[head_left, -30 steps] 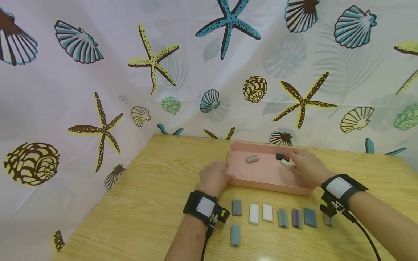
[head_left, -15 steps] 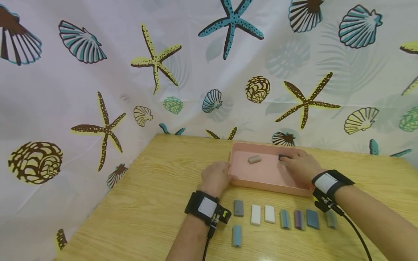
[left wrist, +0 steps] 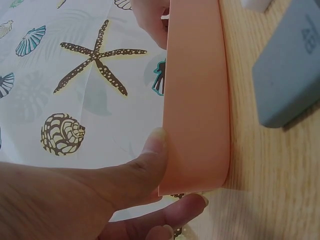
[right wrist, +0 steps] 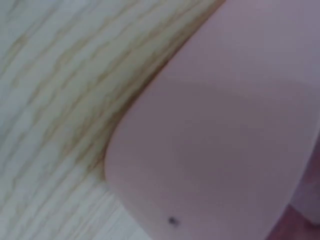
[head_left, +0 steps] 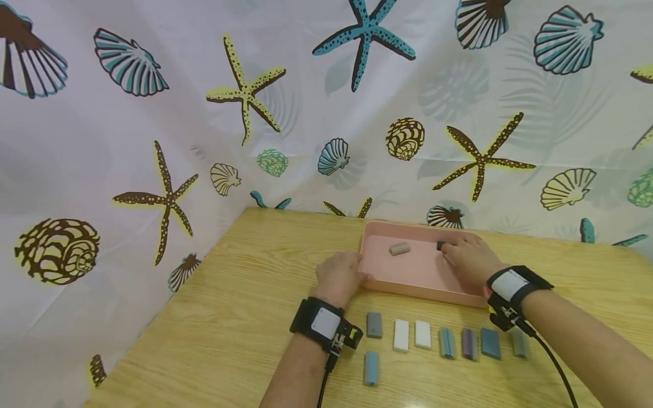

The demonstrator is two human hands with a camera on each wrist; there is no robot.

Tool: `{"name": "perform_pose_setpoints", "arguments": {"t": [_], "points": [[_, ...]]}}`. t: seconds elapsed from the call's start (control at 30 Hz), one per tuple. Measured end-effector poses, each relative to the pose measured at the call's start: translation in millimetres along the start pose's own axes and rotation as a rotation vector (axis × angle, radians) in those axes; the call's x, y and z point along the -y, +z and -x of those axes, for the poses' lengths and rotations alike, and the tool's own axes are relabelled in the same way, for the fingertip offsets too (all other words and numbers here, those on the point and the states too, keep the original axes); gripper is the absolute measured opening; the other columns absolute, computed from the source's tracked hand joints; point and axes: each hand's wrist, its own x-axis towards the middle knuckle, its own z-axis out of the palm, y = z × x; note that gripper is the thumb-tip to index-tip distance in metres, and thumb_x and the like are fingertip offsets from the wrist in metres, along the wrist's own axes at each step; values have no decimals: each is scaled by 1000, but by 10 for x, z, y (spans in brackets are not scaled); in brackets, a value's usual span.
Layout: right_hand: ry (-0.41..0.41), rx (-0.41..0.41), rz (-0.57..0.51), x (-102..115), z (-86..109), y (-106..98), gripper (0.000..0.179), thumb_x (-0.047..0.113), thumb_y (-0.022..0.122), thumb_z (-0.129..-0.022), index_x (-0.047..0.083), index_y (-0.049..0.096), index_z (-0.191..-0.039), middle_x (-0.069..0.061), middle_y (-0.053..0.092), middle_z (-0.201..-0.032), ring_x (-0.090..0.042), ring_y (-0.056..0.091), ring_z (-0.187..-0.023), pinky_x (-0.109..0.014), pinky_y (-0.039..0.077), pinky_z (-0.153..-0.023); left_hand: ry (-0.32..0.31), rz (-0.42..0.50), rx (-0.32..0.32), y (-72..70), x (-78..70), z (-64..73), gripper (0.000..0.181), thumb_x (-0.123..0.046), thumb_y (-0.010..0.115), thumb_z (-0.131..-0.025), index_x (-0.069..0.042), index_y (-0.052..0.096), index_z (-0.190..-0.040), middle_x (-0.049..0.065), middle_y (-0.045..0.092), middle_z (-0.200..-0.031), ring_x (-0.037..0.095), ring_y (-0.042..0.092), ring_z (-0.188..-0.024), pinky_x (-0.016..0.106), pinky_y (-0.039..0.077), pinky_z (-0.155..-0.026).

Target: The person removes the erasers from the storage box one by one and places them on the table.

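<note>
A shallow pink tray (head_left: 418, 290) stands at the back of the wooden table. My left hand (head_left: 338, 277) grips its near left corner; the left wrist view shows the thumb (left wrist: 156, 145) against the rim and other fingers round the corner. My right hand (head_left: 471, 260) reaches inside the tray at the right, fingers curled down over a pale block, mostly hidden. Just beside those fingertips is a black block (head_left: 440, 245). A tan-grey block (head_left: 399, 249) lies farther left in the tray. The right wrist view mostly shows the tray's outer wall (right wrist: 215, 130).
In front of the tray several small blocks form a row: a grey block (head_left: 374, 325), white blocks (head_left: 401, 335), striped ones, a purple one (head_left: 467, 343) and a dark blue one (head_left: 490, 343). A light blue block (head_left: 371, 368) lies nearer. A shell-patterned cloth (head_left: 285, 113) hangs behind.
My right hand has shifted slightly left and down over the pale block, which showed beside its fingers earlier and is now covered. The left hand keeps its place on the tray.
</note>
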Motion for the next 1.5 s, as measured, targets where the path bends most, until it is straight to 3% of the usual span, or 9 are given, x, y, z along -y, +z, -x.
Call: {"name": "perform_pose_setpoints", "arguments": {"t": [0.13,0.37,0.53,0.73,0.87,1.03,1.33,1.5], "points": [[-13,-68,-55,7,0,-22,18,7,65,-81,6,60,-98,-14,62,-93,-36,53,-92,-54,39,-86,9,-10,-14,2,4,0,39,-44,72,-73,-21,66,-105,-3,63,-81,12,50,-62,31,39,-50],[-112,-180,-111,58,28,-152,38,8,75,-65,5,55,-97,-14,59,-94,-35,53,-88,-51,42,-81,34,-9,-45,-3,10,13,38,-42,73,-74,-19,66,-104,-2,64,-83,11,50,-63,33,41,-51],[-123,-198,-142,133,51,-270,38,15,74,-67,4,53,-96,-13,58,-91,-32,52,-87,-50,42,-80,40,-10,-42,-9,4,26,37,-42,73,-74,-18,67,-102,-3,62,-77,11,50,-60,30,39,-48],[-112,-219,-178,262,96,-402,36,21,75,-68,2,56,-92,-4,54,-75,-21,47,-73,-49,39,-79,46,-14,-45,-15,0,36,36,-43,73,-74,-18,67,-99,-3,58,-72,11,49,-59,29,37,-45],[-111,-227,-198,357,118,-479,33,25,77,-67,6,57,-85,1,51,-69,-15,44,-70,-41,39,-71,41,-9,-35,-15,-1,30,37,-42,72,-74,-17,66,-101,-3,58,-73,12,49,-60,29,37,-46],[-168,-279,-205,498,142,-548,31,29,77,-66,9,60,-83,6,48,-66,-11,42,-65,-31,39,-58,36,-4,-23,-16,-5,26,38,-43,72,-75,-18,66,-103,-3,59,-76,12,49,-61,30,38,-48],[-197,-216,-286,903,278,-709,29,29,73,-71,12,60,-90,8,48,-71,-6,40,-67,-26,39,-59,26,11,-6,4,4,2,37,-42,72,-75,-18,66,-102,-3,59,-77,13,50,-62,30,38,-48],[-267,-162,-343,1128,358,-788,31,40,71,-76,17,57,-91,11,44,-70,-4,36,-66,-21,36,-58,26,19,-10,18,2,-4,38,-42,72,-75,-18,66,-104,-3,60,-80,13,49,-62,30,38,-49]]}}
